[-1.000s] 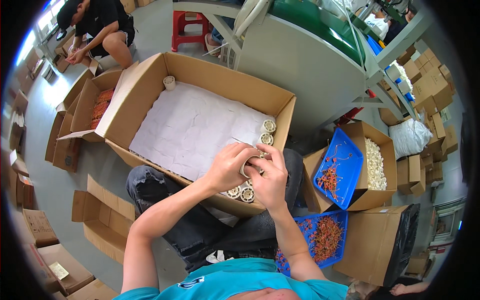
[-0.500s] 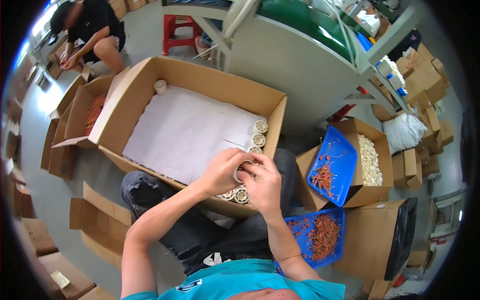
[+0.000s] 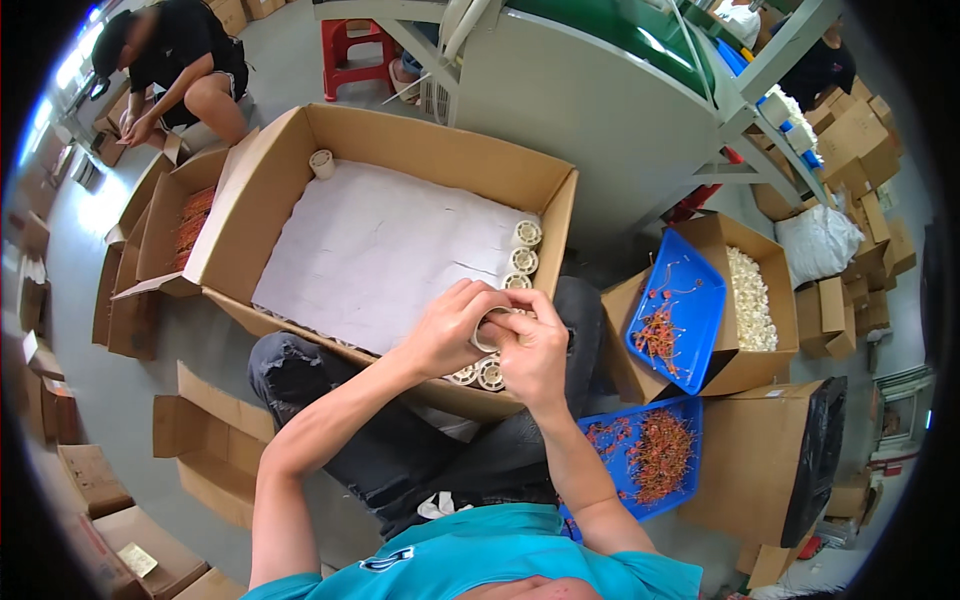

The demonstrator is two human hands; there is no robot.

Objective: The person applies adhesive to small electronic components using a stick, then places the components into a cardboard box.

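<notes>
The left hand [image 3: 450,328] is clamped around a white, hollow, cylindrical piece [image 3: 484,347], while the right hand [image 3: 537,352] has fingers at its open end, above the near right part of a large, open, brown cardboard box [image 3: 440,150]. Inside, cream-white, round, slotted pieces [image 3: 527,233] line the right wall, and 1 similar white cylinder [image 3: 321,164] stands in the far left corner.

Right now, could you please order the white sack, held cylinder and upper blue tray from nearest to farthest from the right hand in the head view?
1. Held cylinder, at the right hand.
2. Upper blue tray, to its right.
3. White sack, farther right.
</notes>
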